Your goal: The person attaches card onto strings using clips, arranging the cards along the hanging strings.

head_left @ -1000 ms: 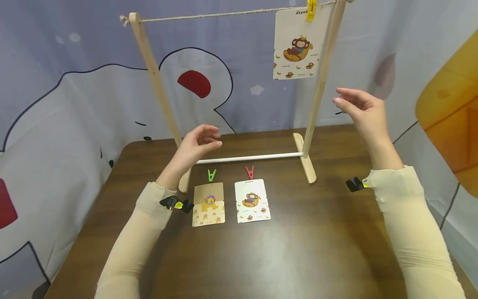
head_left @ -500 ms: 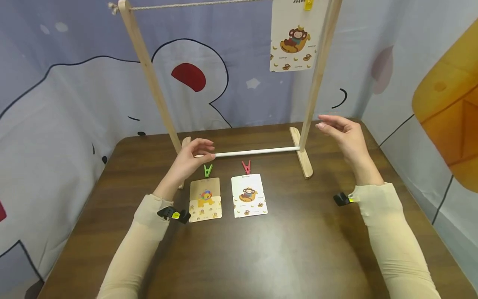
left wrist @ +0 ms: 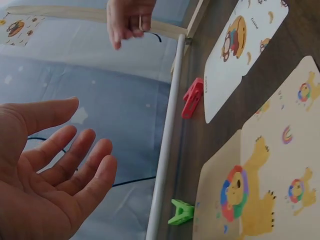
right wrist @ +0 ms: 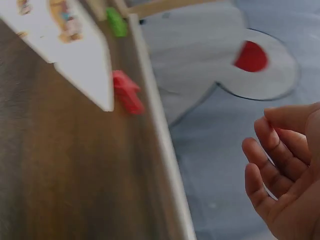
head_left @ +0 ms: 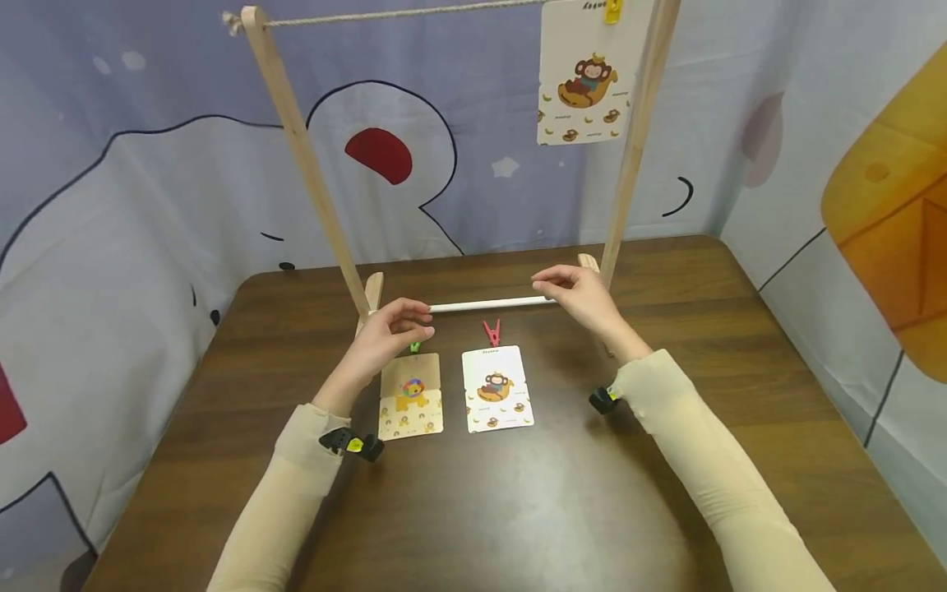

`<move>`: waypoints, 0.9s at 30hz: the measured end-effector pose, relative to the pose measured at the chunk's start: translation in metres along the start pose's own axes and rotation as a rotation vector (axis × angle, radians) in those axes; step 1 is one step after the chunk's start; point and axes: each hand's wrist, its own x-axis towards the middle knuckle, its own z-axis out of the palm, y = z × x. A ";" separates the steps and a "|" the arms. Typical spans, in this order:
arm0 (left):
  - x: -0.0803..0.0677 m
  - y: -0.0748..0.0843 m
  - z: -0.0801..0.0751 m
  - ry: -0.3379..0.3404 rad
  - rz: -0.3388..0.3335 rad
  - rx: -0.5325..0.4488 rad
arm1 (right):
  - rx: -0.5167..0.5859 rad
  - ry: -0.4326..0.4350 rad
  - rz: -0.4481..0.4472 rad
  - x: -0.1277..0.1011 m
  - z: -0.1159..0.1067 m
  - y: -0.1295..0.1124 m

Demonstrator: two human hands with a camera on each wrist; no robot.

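Note:
My left hand, fingers loosely bent and holding nothing, hovers above the green clothespin, covering most of it in the head view. Just below lies a tan card with a lion. Beside it is a white monkey card, with a red clothespin at its top edge. My right hand is up and to the right of the red clothespin, over the right end of the white rod; thumb and index finger are close together with nothing between them.
A wooden stand with a left post and right post carries a rope. From it hangs another monkey card under a yellow clothespin. The white rod joins the feet on the brown table.
My right hand has come left and down from outside the right post to over the rod. The left hand has lowered toward the green clothespin. Cards and clothespins stay put.

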 end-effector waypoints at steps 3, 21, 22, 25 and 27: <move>0.000 -0.005 0.001 -0.007 0.008 -0.010 | -0.101 -0.033 -0.028 0.009 0.020 0.008; -0.003 -0.013 0.010 -0.013 0.038 0.018 | -0.430 -0.257 -0.025 0.021 0.083 0.014; -0.003 -0.013 0.010 -0.014 0.039 0.019 | -0.442 -0.265 -0.020 0.020 0.084 0.014; -0.002 -0.013 0.011 -0.012 0.035 0.024 | -0.455 -0.289 -0.005 0.019 0.086 0.014; -0.002 -0.012 0.011 -0.008 0.030 0.026 | -0.464 -0.298 -0.004 0.018 0.087 0.014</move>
